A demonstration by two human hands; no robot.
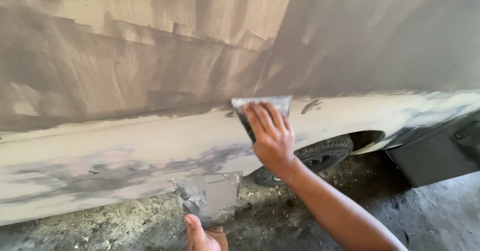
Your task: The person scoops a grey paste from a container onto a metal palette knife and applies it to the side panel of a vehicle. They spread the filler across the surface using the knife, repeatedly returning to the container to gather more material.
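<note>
My right hand (272,137) presses a flat metal spreader (265,104) against the side of a car body (150,81), right where grey filler meets the pale sanded lower panel. Fingers lie spread across the blade's back. Low in the view my left hand (205,236) holds a second, wider metal scraper (210,196) upright, its face smeared with grey putty. Only the thumb and part of the left palm show.
The car panel is patched with grey filler above and cream primer below. A rear tyre (320,153) sits in the wheel arch behind my right wrist. A dark bumper part (440,151) stands at right. Dusty, littered concrete floor (300,216) runs beneath.
</note>
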